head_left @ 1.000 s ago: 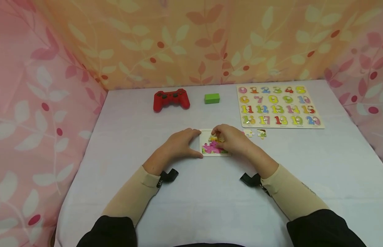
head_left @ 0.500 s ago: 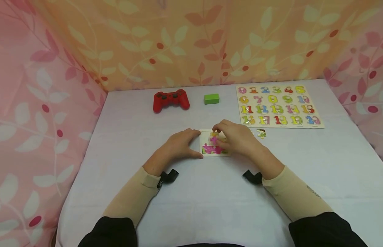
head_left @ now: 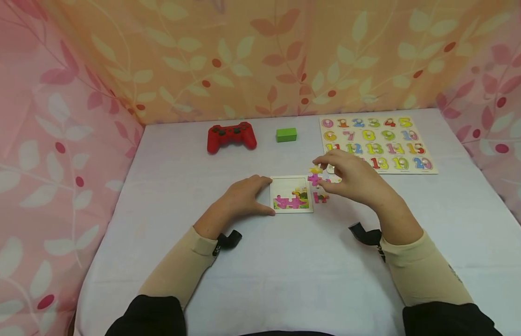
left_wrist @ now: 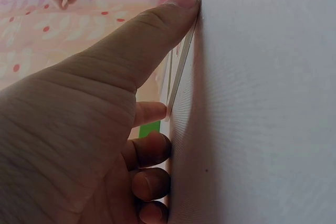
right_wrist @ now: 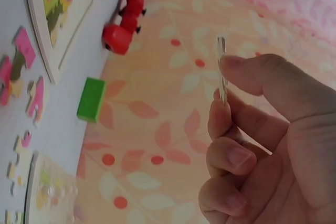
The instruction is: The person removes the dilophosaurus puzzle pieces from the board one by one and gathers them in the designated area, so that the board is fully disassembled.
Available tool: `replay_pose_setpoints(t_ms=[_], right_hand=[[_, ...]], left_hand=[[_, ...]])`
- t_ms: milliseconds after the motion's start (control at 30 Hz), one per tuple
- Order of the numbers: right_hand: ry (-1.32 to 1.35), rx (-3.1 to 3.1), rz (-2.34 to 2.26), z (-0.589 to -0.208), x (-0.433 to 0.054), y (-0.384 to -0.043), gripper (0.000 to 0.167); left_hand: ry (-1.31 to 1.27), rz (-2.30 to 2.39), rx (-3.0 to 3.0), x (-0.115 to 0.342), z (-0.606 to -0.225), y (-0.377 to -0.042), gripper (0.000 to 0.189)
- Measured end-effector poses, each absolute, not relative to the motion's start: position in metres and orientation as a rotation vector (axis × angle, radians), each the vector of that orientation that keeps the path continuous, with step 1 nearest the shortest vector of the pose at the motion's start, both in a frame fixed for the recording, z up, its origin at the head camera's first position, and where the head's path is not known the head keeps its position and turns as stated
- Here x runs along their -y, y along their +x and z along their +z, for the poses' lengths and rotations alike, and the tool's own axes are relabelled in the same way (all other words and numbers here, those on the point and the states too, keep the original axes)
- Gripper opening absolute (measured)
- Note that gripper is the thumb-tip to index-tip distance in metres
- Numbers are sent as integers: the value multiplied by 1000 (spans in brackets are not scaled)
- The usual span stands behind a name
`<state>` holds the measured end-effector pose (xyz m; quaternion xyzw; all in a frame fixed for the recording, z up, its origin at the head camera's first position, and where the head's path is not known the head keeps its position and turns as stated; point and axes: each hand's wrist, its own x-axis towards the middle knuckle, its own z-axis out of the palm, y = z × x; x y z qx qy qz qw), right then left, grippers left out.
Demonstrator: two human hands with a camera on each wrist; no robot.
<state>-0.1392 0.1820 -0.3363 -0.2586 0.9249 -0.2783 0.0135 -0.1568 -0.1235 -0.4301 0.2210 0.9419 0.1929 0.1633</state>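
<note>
My left hand (head_left: pixel 243 196) holds a small jigsaw tray (head_left: pixel 291 178) by its left side, thumb at the near corner and forefinger at the far one. Joined pink, green and yellow pieces (head_left: pixel 290 203) fill the tray's lower part and right side. Raised just right of the tray, my right hand (head_left: pixel 357 177) pinches a pink-and-yellow jigsaw piece (head_left: pixel 315 178) between thumb and forefinger. The right wrist view shows that piece (right_wrist: pixel 221 45) edge-on. A loose pink piece (head_left: pixel 321 198) lies beside the tray, and more loose pieces (right_wrist: pixel 19 163) show in the right wrist view.
Behind my right hand lies a number puzzle board (head_left: pixel 411 171), partly covered by the hand. A red game controller (head_left: pixel 232 136) and a green block (head_left: pixel 286 135) sit toward the back. Patterned cloth (head_left: pixel 243 56) walls the white table.
My right hand has lifted from over the tray and moved right, carrying the pink-and-yellow piece out of it. My left hand has stayed on the tray.
</note>
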Motion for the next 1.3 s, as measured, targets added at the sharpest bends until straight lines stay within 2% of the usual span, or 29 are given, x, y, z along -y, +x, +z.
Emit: replay_pose_setpoints(t_ms=[367,600,833,1033,1300], right_hand=[[-822,-2774,-911,-339,-224,-143,39],[-624,-2601,-918,-355,-240,-155,39],[-449,-2484,-877,-384,-247,-167,36],[-470,-2504,-790,-399,-245,-172,37],[-506,-2512,-771,-398,-243,-171,35]], left_hand=[[654,568,-2691,125,-431,-156,96],[657,575,-2688,125,-428,-156,96],[655,568,-2677,124,-428,-156,96],[654,569,-2677,124,-428,-156,96],[656,573,-2684,124,-430,-157,96]])
